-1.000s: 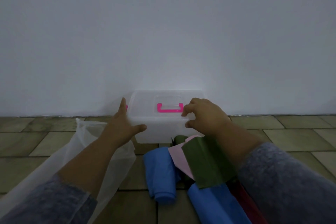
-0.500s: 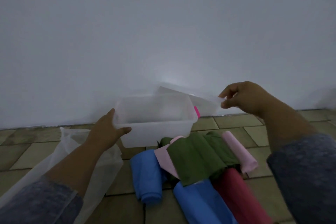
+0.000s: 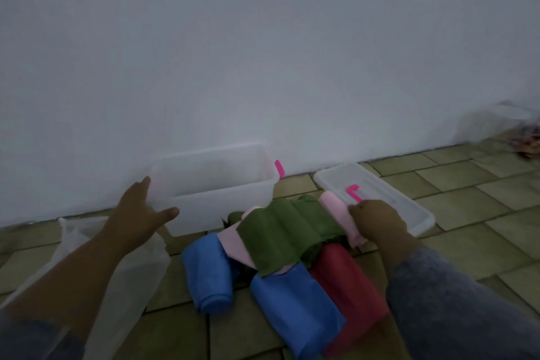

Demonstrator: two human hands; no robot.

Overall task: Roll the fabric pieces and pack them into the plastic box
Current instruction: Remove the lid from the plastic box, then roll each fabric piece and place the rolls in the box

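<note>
Plastic box point(image 3: 222, 213): clear, it is standing open at your far left.
Fabric rolls point(image 3: 277, 231): they are lying piled nearer you, just right.

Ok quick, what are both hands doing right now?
Left hand: open, fingers straight, touching the plastic box.
Right hand: closed, fingers curled on the pink roll.

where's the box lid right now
In the head view the lid lies flat on the tiled floor at right, beside the open plastic box and near the wall, just beyond the right hand on the pink roll.
</note>
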